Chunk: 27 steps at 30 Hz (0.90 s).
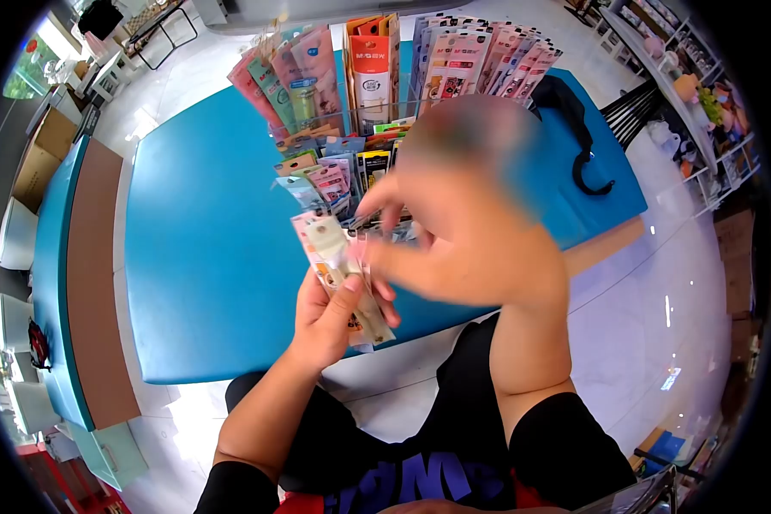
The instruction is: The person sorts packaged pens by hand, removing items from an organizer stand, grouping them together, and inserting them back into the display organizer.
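Note:
Several long, thin packets (325, 246) with pale, pinkish and cream fronts lie in my left hand (334, 317), its thumb pressed across them. Just above and to the right of the packets is my right hand (454, 240), blurred, its fingers curved and apart near their upper end; nothing shows between them. Behind both hands stands a clear-walled rack (338, 120) full of hanging packets. Red-orange packets (371, 73) fill its middle, pink and green ones (304, 77) the left, and pink and white ones (454, 60) the right. Smaller packets (330, 178) hang in the front rows, partly hidden by my right hand.
The rack rests on a blue table (197, 231). A black strap (578, 137) lies at its right end. Another blue-topped counter (64, 283) runs along the left, with white stools (17, 231) beside it. Shelves with goods (707, 94) line the far right.

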Motion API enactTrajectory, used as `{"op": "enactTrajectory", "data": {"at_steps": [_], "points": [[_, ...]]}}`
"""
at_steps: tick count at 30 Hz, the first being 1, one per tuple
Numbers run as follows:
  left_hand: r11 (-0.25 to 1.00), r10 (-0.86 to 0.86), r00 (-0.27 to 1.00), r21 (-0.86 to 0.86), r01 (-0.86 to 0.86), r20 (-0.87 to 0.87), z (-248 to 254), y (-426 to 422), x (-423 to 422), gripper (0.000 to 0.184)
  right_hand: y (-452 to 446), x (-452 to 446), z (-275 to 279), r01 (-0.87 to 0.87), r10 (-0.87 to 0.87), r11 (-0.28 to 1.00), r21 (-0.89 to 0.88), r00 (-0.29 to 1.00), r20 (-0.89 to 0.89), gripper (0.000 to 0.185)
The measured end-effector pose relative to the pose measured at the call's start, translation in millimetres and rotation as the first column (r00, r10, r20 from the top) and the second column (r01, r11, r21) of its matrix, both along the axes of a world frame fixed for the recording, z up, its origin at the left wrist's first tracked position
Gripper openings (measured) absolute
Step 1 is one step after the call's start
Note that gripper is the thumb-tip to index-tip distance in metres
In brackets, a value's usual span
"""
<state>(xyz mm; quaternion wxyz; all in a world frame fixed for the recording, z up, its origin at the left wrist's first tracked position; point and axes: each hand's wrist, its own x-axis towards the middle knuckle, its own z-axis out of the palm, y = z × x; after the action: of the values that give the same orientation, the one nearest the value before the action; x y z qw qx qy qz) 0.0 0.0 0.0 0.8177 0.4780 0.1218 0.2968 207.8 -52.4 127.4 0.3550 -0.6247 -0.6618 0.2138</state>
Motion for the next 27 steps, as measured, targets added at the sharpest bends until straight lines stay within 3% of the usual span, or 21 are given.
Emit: {"op": "enactTrajectory", "data": {"at_steps": [1, 2, 5, 9, 12, 15, 20, 23, 24, 25, 27], "points": [[0.999, 0.042, 0.999, 0.007, -0.041, -0.012, 3.9, -0.3, -1.5, 0.036, 1.6, -8.6, -4.7, -0.130, 0.127, 0.987, -0.097, 0.991, -0.036, 0.038], [0.996, 0.085, 0.996, 0.001, -0.085, -0.005, 6.8, -3.7, 7.1, 0.035, 7.2, -15.5, -8.7, -0.159, 0.146, 0.981, -0.108, 0.983, -0.115, 0.034], [0.992, 0.111, 0.994, -0.051, -0.112, -0.016, 14.4, -9.1, 9.4, 0.034, 3.4, -14.9, -7.2, -0.068, 0.032, 0.984, -0.167, 0.977, -0.212, 0.032], [0.992, 0.115, 0.991, 0.048, -0.113, -0.061, 12.3, -8.5, 5.4, 0.038, 10.0, -13.6, -25.4, -0.094, 0.041, 0.987, -0.132, 0.932, -0.360, 0.027], [0.991, 0.122, 0.990, 0.069, -0.118, -0.071, 13.3, -7.9, 6.2, 0.041, 9.9, -10.2, -23.4, -0.070, 0.007, 0.985, -0.160, 0.932, -0.361, 0.021], [0.991, 0.098, 0.992, 0.093, -0.091, -0.080, 16.9, -6.3, 7.6, 0.043, 11.4, -14.3, -24.6, 0.079, -0.091, 0.996, -0.046, 0.799, -0.594, 0.017], [0.973, 0.153, 0.985, 0.185, -0.135, -0.082, 9.2, -8.2, 13.9, 0.039, 8.8, -6.5, -15.8, -0.001, -0.038, 0.998, -0.067, 0.812, -0.583, 0.009], [0.962, 0.180, 0.981, 0.221, -0.159, -0.077, 9.1, -8.8, 15.6, 0.038, 7.5, 2.9, -21.8, -0.010, 0.049, 0.998, 0.067, 0.790, -0.611, 0.010], [0.959, 0.192, 0.978, 0.227, -0.170, -0.083, 9.5, -9.5, 15.7, 0.037, 1.7, 5.9, -2.0, 0.085, -0.053, 0.996, 0.016, 0.745, -0.665, 0.017], [0.959, 0.195, 0.978, 0.225, -0.175, -0.072, 9.4, -9.6, 16.8, 0.037, -1.1, 16.5, 2.0, 0.184, -0.058, 0.973, 0.138, 0.778, -0.626, 0.012], [0.957, 0.204, 0.978, 0.219, -0.188, -0.051, 8.0, -10.0, 17.6, 0.035, -3.4, 38.5, 5.8, 0.365, -0.001, 0.802, 0.473, 0.793, -0.610, 0.015]]}}
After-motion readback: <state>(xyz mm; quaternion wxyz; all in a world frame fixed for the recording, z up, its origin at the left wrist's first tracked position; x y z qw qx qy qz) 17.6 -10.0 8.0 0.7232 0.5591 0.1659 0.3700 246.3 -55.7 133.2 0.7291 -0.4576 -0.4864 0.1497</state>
